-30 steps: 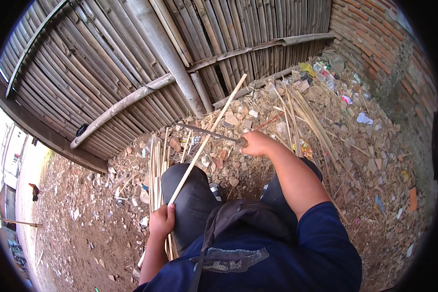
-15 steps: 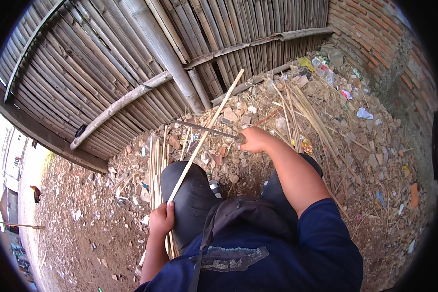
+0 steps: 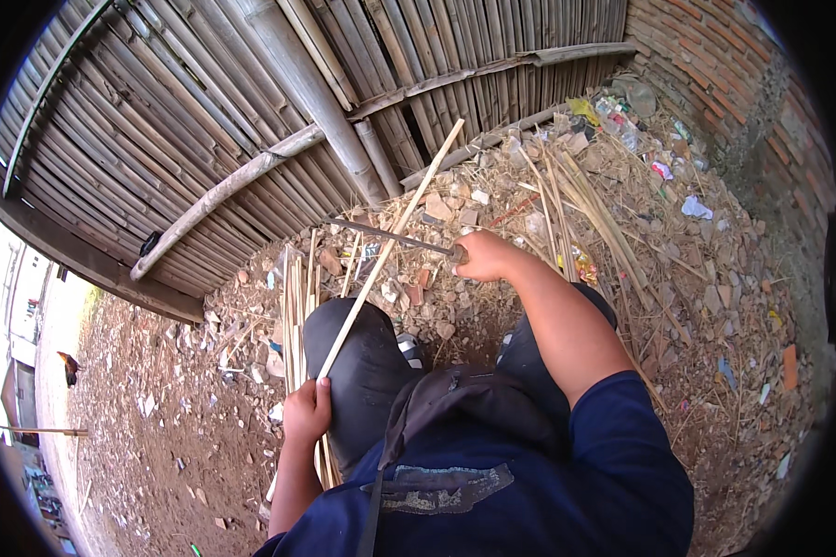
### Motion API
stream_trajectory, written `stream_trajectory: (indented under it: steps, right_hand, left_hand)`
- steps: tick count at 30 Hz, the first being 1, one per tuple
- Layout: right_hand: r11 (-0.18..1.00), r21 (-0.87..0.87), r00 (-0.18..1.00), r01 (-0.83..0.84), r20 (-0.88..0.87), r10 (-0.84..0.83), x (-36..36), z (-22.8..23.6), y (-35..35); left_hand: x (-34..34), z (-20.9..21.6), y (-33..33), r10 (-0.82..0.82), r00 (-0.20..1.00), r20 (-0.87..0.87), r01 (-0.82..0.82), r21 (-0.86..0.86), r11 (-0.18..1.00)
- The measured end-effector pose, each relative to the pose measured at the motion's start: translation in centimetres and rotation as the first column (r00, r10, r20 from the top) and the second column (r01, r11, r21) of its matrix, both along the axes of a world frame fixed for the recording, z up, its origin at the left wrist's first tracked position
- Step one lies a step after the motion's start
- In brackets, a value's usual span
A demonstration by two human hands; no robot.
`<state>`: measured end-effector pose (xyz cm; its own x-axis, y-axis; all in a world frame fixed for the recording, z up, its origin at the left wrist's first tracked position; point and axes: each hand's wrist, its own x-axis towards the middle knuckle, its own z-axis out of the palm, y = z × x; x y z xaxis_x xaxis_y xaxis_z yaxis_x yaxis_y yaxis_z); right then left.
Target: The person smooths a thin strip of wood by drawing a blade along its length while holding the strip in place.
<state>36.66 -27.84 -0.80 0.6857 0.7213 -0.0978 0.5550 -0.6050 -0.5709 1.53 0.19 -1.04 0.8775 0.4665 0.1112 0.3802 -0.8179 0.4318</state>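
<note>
My left hand [image 3: 306,411] is closed round the lower end of a long pale bamboo strip [image 3: 384,257], thumb laid along it. The strip slants over my left knee, its far end up near the bamboo wall. In my right hand [image 3: 485,254] is the handle of a long, thin-bladed knife [image 3: 395,236], pointing left. The blade crosses the strip in its upper half; whether it presses into it I cannot tell. Beside my left leg lies a bundle of pale strips [image 3: 294,311], partly hidden by my knee and hand.
More split bamboo strips [image 3: 604,223] lie to the right of my right knee. Rubble and litter [image 3: 622,130] cover the ground towards the brick wall [image 3: 706,56]. A bamboo-slat wall [image 3: 204,121] stands ahead. Far left, a chicken [image 3: 70,369] is on the dirt.
Both hands keep their grip, and the strip and knife stay crossed almost as before. The whole view has shifted very slightly.
</note>
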Motion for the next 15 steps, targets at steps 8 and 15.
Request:
stream_trajectory:
  steps: [8, 15]
  right_hand:
    - [1.0, -0.024, 0.999, -0.012, -0.038, 0.011, 0.21, 0.0, 0.16]
    - [0.998, -0.059, 0.998, -0.01, -0.062, 0.007, 0.1, 0.28, 0.18]
  left_hand:
    - [-0.06, -0.34, 0.23, -0.008, 1.0, 0.011, 0.008, 0.023, 1.0]
    - [0.08, 0.27, -0.09, 0.015, 0.998, -0.061, -0.015, -0.007, 1.0]
